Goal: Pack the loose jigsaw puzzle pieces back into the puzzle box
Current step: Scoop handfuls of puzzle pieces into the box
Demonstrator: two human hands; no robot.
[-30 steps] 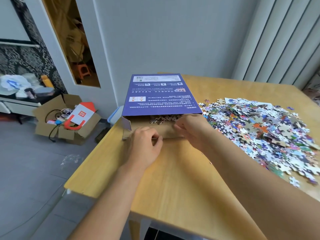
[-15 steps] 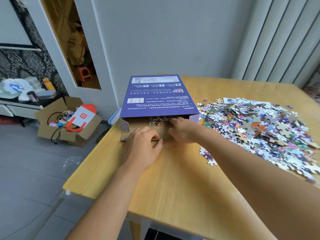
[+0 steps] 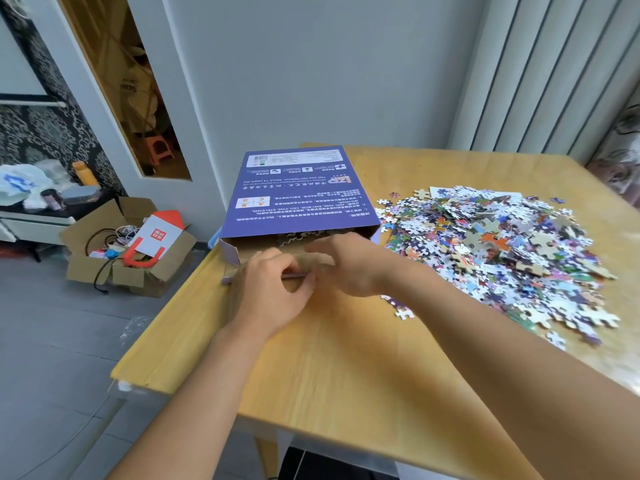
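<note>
One puzzle box (image 3: 301, 192), purple, lies flat on one wooden table (image 3: 346, 358), open end facing the person; a few pieces show inside the mouth. Two hands at that opening. Left hand (image 3: 273, 292) pinches the box's lower flap (image 3: 294, 276) by its near edge. Right hand (image 3: 349, 261) hovers over the flap, fingers relaxed and spread, nothing in it. One big pile of pieces (image 3: 491, 244) sits just right of the box, too many to count. Floor, left: one cardboard box (image 3: 128, 251) of clutter.
</note>
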